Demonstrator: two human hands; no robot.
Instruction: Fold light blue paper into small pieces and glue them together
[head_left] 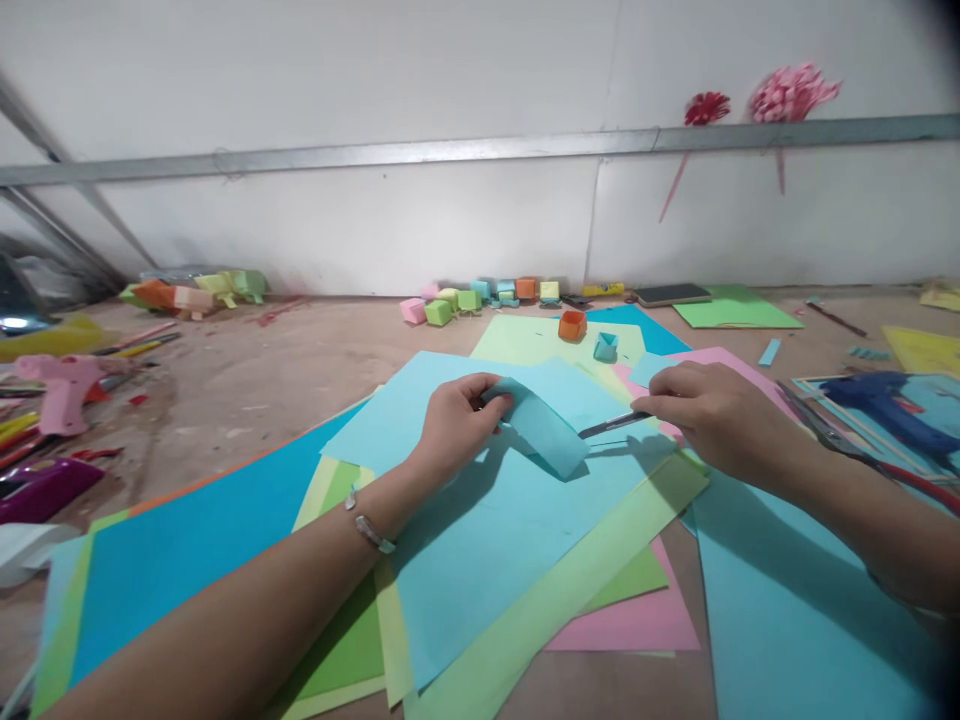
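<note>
Left hand point(459, 418) had its fingers point(480, 384) clamped on one end of a light blue strip point(544, 428), thumb on top. Strip, one piece, slanted down to the right over a light blue sheet point(495, 580) on the paper pile; couldn't tell if its far end touched the sheet. Right hand point(697, 400) had its fingers closed around one slim dark tool point(615, 425), tip at the strip's far end; contact unclear. Counts: one open orange box point(572, 325) and one open blue box point(606, 347) just beyond the pile; roughly ten small paper cubes point(469, 301) at the back of the tabletop point(247, 400), some overlapping, so exact count unsure; two glue guns, a pink glue gun point(64, 390) far left and a blue glue gun point(892, 408) far right; two flowers at the metal rail point(450, 153), one red flower point(707, 108), one pink flower point(791, 95). One yellow tube point(604, 289) lay by the wall, print too small to read. No brand or label was legible.
</note>
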